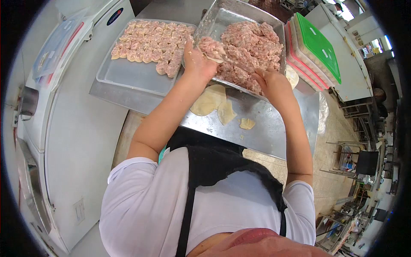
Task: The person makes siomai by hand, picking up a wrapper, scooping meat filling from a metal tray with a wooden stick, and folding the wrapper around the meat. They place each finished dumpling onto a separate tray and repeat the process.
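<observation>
While the black apron [218,165] sits closest to view, loose dough wrappers [209,100] lie just past it on the steel table [274,132]. Now the hands: the left hand [199,62] is cupped, gripping a wrapper loaded with a lump of mince [212,47], up by the pan's left side. And the right hand [272,81] has its fingers closed round a slim spreading tool [243,66], angled left toward that lump! Around it, the metal pan [218,26] holds a big heap of raw mince [252,40]; to its left, a clear plastic tray [132,77] carries tight rows of filled dumplings [150,40]. Right of the pan, stacked containers [302,53] wear a bright green lid [317,47].
</observation>
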A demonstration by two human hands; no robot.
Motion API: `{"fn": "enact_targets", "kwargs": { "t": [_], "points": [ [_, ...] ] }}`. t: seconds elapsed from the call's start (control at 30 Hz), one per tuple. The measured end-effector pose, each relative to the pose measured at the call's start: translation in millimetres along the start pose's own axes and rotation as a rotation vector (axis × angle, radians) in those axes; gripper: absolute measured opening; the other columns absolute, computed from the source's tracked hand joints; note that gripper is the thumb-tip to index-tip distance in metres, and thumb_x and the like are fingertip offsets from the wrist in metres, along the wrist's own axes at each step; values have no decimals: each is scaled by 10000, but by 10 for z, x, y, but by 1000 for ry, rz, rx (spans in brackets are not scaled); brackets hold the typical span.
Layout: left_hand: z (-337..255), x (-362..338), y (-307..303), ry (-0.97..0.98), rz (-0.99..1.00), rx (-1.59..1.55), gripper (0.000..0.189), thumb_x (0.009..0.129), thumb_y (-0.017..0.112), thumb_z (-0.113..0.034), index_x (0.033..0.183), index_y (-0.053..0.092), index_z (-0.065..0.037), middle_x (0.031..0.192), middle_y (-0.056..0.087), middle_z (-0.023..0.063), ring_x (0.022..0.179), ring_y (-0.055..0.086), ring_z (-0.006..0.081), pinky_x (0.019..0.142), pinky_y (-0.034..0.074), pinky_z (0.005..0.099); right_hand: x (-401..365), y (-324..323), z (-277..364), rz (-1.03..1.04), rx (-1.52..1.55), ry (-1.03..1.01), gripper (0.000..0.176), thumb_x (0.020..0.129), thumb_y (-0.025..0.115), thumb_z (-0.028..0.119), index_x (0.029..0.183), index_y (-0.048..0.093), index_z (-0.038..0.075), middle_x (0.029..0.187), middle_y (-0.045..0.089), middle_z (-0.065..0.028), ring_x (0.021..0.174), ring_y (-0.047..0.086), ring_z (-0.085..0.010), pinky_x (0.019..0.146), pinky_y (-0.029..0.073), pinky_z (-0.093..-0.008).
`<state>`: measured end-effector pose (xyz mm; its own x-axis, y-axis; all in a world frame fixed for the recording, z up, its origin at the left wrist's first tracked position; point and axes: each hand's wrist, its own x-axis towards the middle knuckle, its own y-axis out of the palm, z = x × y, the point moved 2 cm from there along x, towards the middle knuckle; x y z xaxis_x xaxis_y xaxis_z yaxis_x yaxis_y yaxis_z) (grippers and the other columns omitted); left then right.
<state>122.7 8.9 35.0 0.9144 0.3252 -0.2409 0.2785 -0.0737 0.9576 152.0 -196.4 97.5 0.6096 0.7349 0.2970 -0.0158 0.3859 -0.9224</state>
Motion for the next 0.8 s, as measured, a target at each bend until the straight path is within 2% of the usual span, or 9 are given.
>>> {"fn": "enact_targets", "kwargs": {
  "t": [0.17,0.3,0.4,0.5,0.6,0.67,0.7,0.73,0.8],
  "points": [
    [129,-253,282,16,40,91,705,936,324,-589,1335,389,-11,1342,404,246,1269,390,378,1085,256,568,-47,83,59,-31,-176,8,234,923,558,246,1050,655,76,870,605,-162,772,618,-356,677,489,-451],
    [134,-175,234,16,-84,182,687,933,338,-584,1299,426,-9,1327,413,242,1274,379,384,1076,258,581,-35,-250,213,153,-362,88,244,927,552,241,1092,631,80,848,595,-156,762,621,-359,644,500,-437],
    [127,-125,296,33,25,188,630,936,378,-545,1260,454,-11,1308,423,244,1266,383,403,1067,272,595,-1,-175,291,-61,-197,7,241,919,563,231,1103,633,92,855,604,-162,776,620,-368,640,503,-440],
    [65,-177,378,-6,24,134,572,941,412,-485,1247,451,-4,1280,438,253,1266,375,412,1078,281,585,28,-63,59,-22,-196,-66,245,936,552,223,1104,633,65,845,618,-136,742,641,-305,638,505,-403],
    [-89,-174,252,5,29,117,454,935,499,-336,1256,447,-18,1282,455,224,1200,449,411,1040,369,557,2,-220,-98,-107,404,24,303,998,474,239,1109,631,5,693,534,6,624,507,-110,571,421,-277],
    [-150,-196,252,-14,484,599,503,881,610,-178,1333,414,-70,1298,468,180,1163,515,344,989,452,463,9,-278,-112,10,516,178,302,998,475,245,1122,634,20,658,485,24,593,455,-89,543,376,-258],
    [-170,-197,276,-13,487,599,503,881,610,-178,1333,414,-70,1298,468,180,1163,515,344,989,452,463,0,-311,-100,129,627,338,301,999,477,250,1134,637,34,624,436,43,562,404,-69,516,330,-240],
    [-202,-206,331,164,544,933,581,844,651,-123,1364,393,-102,1317,468,151,1132,544,299,964,474,412,-6,-365,-69,127,626,338,301,999,477,250,1134,637,34,624,436,43,562,404,-69,516,330,-240],
    [-251,-249,403,352,592,1264,675,807,693,-68,1396,372,-134,1335,468,121,1102,574,255,938,495,361,-32,-426,22,273,617,328,324,988,490,277,1083,636,4,701,553,-94,640,466,-116,603,421,-282]
  ]
}}
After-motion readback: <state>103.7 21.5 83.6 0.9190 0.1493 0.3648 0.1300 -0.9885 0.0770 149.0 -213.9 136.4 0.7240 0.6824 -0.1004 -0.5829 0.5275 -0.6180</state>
